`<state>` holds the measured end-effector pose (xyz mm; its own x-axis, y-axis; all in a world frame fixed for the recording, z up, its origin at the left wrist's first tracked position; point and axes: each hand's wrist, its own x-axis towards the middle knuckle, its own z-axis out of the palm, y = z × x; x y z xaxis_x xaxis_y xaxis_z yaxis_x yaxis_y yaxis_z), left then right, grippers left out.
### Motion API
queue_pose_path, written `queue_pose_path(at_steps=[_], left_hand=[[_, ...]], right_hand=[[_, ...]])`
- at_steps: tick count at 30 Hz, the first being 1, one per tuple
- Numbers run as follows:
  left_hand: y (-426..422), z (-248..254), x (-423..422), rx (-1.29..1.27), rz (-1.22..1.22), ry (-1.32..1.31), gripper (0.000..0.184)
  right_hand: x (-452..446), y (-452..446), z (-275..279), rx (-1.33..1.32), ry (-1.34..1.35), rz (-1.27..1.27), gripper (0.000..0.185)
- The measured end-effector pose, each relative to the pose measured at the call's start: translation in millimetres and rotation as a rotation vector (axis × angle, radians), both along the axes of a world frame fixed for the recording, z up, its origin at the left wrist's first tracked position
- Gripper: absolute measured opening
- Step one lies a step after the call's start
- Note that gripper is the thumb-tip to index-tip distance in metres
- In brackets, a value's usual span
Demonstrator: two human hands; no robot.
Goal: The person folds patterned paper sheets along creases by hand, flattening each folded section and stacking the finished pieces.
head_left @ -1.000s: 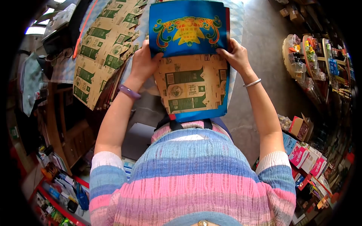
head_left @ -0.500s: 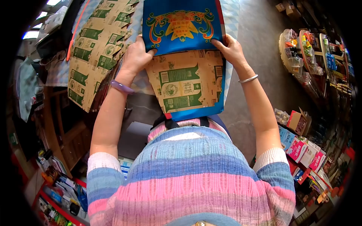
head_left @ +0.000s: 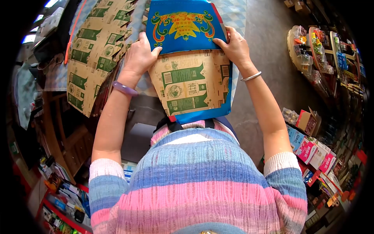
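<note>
A blue sheet (head_left: 183, 43) with a yellow, red and green flower ornament is folded over at its far part. Below the fold lies a brown printed sheet (head_left: 191, 84) with green milk-carton patterns, with blue edges showing along its right and near sides. My left hand (head_left: 142, 56) grips the left end of the fold, its thumb on the blue surface and its other fingers mostly hidden behind. On the right end, my right hand (head_left: 235, 46) holds the blue sheet with the thumb on top. The near edge of the sheets rests close to my waist.
A stack of brown printed sheets (head_left: 91, 54) lies on the checked tablecloth (head_left: 146, 80) at the left. Shelves of packaged goods (head_left: 323, 58) stand at the right, with pink and blue boxes (head_left: 309, 152) below. A wooden cabinet (head_left: 76, 144) is at the left.
Both hands have stayed on the blue sheet. Its folded-over part now leans farther away and looks shorter. The surroundings have shifted slightly to the left in view.
</note>
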<state>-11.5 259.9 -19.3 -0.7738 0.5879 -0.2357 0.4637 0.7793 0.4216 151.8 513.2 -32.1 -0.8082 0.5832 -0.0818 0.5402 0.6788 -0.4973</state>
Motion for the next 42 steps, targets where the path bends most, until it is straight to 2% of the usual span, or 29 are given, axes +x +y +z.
queue_pose_path(at_steps=[3, 6, 9, 10, 12, 14, 17, 18, 20, 27, 31, 32, 34, 42], left_hand=[[0, 4, 9, -0.016, -0.007, 0.215, 0.082], [5, 17, 10, -0.176, -0.131, 0.330, 0.086], [25, -10, 12, 0.136, -0.398, 0.555, 0.068], [38, -19, 15, 0.096, -0.427, 0.578, 0.061], [47, -30, 23, -0.020, -0.450, 0.506, 0.057], [46, -27, 25, -0.011, -0.462, 0.508, 0.056], [47, -28, 22, 0.000, -0.458, 0.496, 0.057], [47, -29, 23, -0.006, -0.465, 0.488, 0.057], [47, -30, 21, -0.015, -0.467, 0.475, 0.058], [48, -28, 21, -0.024, -0.470, 0.492, 0.059], [46, -29, 20, -0.017, -0.479, 0.485, 0.059], [44, -31, 22, -0.021, -0.483, 0.479, 0.059], [47, -27, 22, -0.022, -0.474, 0.471, 0.059], [46, -26, 21, 0.041, -0.470, 0.476, 0.060]], right_hand=[[1, -5, -2, 0.139, 0.006, 0.016, 0.066], [4, -6, -13, 0.203, 0.078, 0.021, 0.071], [4, -7, -19, 0.193, 0.123, 0.024, 0.074], [4, -6, -20, 0.197, 0.126, 0.032, 0.074], [6, -6, -20, 0.211, 0.131, 0.044, 0.075], [1, -14, -2, 0.325, 0.093, 0.055, 0.069], [-36, -32, 14, 0.404, 0.379, 0.233, 0.059], [-50, -40, -3, 0.468, 0.415, 0.273, 0.055], [-57, -58, -34, 0.460, 0.333, 0.327, 0.051], [-56, -60, -26, 0.432, 0.210, 0.325, 0.050], [-57, -45, -16, 0.542, 0.108, 0.499, 0.049], [-53, -37, -16, 0.433, 0.206, 0.517, 0.047], [-51, -38, -19, 0.428, 0.290, 0.482, 0.046], [-51, -39, -15, 0.363, 0.348, 0.457, 0.043]])
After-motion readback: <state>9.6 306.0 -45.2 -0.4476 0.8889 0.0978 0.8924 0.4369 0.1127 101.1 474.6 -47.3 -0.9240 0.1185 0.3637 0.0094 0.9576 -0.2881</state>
